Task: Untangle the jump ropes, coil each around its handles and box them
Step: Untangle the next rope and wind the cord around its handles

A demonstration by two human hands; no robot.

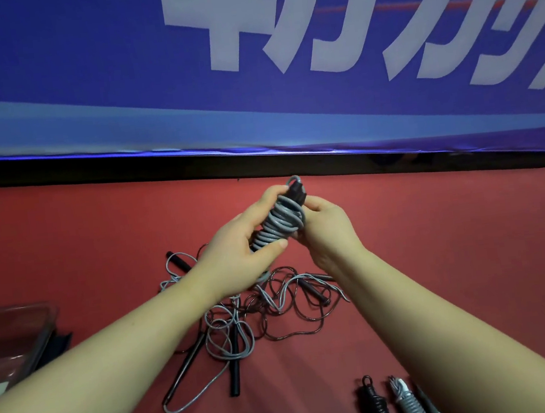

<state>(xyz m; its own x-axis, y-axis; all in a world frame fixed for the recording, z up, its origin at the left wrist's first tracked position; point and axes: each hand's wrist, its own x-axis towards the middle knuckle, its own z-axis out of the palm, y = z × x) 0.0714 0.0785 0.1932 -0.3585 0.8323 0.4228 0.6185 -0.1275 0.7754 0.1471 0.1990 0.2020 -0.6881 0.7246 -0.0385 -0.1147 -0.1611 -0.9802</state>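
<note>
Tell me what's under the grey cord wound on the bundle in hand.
Black handle ends poke out at the top of the grey cord. Lower down the turns, the left hand and the right hand cover them; handle count cannot be told.

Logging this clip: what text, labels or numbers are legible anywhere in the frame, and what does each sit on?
"力 力": large white characters on the blue banner, tops cut off by the frame. This is a likely reading. The characters on either side are too cropped to read.
Coiled grey jump rope, tangled ropes, clear box: no text visible.
</note>
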